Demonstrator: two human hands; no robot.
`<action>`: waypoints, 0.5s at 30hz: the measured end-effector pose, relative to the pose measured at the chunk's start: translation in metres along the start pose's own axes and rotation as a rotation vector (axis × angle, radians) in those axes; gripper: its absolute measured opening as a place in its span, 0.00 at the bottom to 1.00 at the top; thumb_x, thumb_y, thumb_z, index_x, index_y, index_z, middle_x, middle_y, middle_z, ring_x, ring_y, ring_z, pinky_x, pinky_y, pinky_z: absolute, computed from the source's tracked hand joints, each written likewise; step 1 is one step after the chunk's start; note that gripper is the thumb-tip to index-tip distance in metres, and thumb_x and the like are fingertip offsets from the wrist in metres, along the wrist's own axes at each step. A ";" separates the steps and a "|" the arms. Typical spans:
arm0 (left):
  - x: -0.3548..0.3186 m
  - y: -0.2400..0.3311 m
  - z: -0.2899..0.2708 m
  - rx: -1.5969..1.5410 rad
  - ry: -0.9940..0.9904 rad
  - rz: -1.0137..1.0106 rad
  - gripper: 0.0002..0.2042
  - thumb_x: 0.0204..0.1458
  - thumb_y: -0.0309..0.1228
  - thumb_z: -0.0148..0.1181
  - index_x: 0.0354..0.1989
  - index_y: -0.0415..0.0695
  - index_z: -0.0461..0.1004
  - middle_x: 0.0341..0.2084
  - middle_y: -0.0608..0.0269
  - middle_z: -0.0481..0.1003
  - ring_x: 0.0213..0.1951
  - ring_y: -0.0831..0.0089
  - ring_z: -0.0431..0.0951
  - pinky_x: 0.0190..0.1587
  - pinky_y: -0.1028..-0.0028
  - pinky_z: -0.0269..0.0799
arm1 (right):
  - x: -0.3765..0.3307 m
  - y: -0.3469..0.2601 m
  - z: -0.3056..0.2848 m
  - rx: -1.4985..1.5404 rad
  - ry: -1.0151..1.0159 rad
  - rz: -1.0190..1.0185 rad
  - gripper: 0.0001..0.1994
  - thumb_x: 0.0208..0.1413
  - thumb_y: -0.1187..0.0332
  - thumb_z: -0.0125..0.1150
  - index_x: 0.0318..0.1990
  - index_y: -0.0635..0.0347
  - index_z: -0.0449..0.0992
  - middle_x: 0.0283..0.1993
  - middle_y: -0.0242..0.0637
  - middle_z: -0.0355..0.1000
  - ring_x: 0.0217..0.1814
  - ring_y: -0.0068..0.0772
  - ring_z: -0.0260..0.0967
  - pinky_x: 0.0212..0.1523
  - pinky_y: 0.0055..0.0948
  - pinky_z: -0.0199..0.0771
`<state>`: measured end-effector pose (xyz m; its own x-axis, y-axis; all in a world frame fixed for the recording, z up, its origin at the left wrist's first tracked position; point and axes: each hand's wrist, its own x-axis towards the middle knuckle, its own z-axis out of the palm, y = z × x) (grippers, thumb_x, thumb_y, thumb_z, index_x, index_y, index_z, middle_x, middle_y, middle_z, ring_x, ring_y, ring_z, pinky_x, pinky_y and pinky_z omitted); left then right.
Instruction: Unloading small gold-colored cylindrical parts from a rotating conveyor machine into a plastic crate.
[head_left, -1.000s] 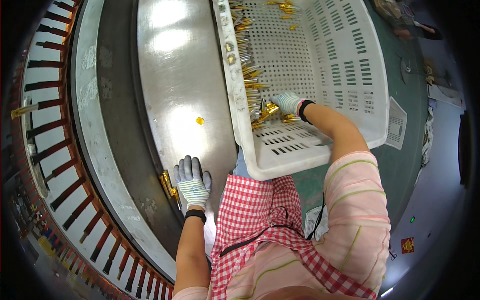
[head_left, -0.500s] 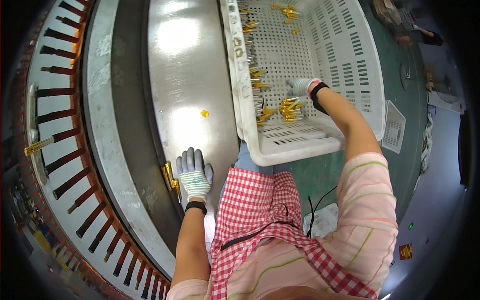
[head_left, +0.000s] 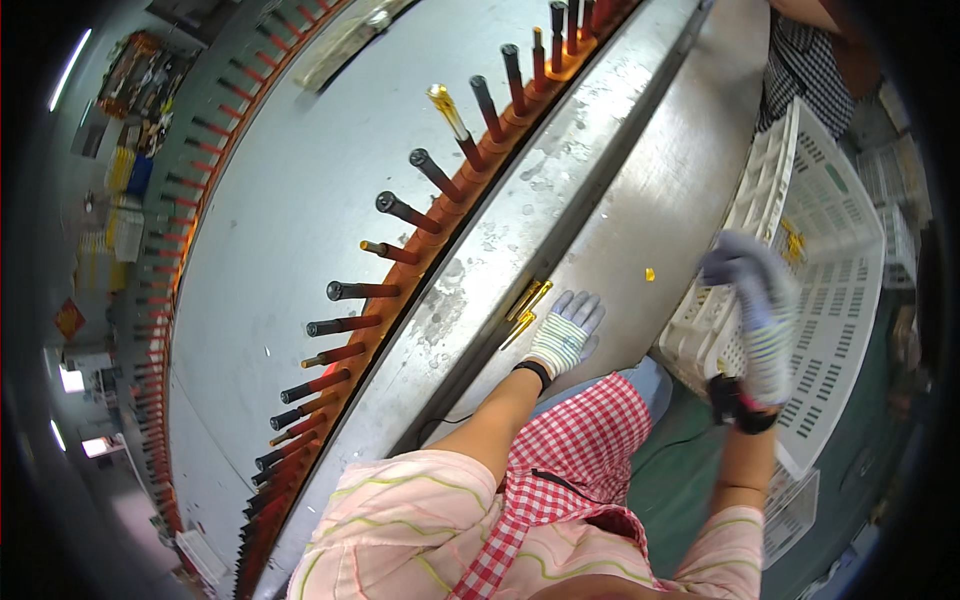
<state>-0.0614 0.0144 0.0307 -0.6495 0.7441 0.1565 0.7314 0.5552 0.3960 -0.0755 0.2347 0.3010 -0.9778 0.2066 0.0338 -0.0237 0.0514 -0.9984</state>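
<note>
Centrally, your gloved left hand [head_left: 565,335] lies palm down on the metal bench [head_left: 645,215], fingers extended and slightly parted, with nothing seen in its hold. Slim gold pieces [head_left: 520,328] rest just to the left of those fingers, along the bench's edge. Your gloved right hand [head_left: 760,300] appears as a blur in front of the white crate [head_left: 850,225], its fingers seemingly bent; whether they grip anything, you cannot tell from this view. By their shine, the pieces look light, stiff and rather slippery, their bright finish likely easy to scuff; a thumb-and-fingertip hold around the middle should suit them. Inside the slotted crate, a small cluster of gold pieces [head_left: 793,240] shows toward the far end, much of the floor hidden behind your right hand and the near wall. A small gold scrap [head_left: 650,274] sits alone on the bench between your hands and the crate
</note>
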 end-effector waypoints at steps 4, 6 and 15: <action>0.016 0.008 -0.013 -0.072 -0.387 -0.061 0.29 0.44 0.39 0.53 0.56 0.39 0.62 0.57 0.48 0.61 0.61 0.54 0.59 0.65 0.54 0.48 | 0.010 0.002 0.122 -0.085 -0.275 -0.315 0.16 0.54 0.74 0.54 0.51 0.65 0.70 0.40 0.38 0.73 0.40 0.29 0.71 0.43 0.26 0.71; 0.018 0.010 -0.015 -0.071 -0.315 -0.042 0.29 0.44 0.39 0.53 0.56 0.39 0.62 0.57 0.48 0.62 0.61 0.54 0.59 0.64 0.54 0.48 | 0.026 0.011 0.165 -0.084 -0.243 -0.379 0.19 0.54 0.73 0.55 0.54 0.65 0.67 0.39 0.39 0.72 0.40 0.30 0.71 0.44 0.27 0.70; 0.005 0.008 -0.022 -0.035 0.003 0.014 0.27 0.44 0.38 0.54 0.54 0.38 0.64 0.54 0.47 0.64 0.59 0.53 0.61 0.62 0.52 0.51 | 0.037 0.006 0.259 0.062 -0.296 -0.176 0.18 0.55 0.71 0.55 0.53 0.67 0.67 0.32 0.40 0.71 0.30 0.25 0.67 0.36 0.25 0.70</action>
<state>-0.0633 0.0151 0.0543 -0.6401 0.7504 0.1649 0.7326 0.5314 0.4253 -0.1660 -0.0108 0.2843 -0.9753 -0.0930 0.2005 -0.2013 -0.0002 -0.9795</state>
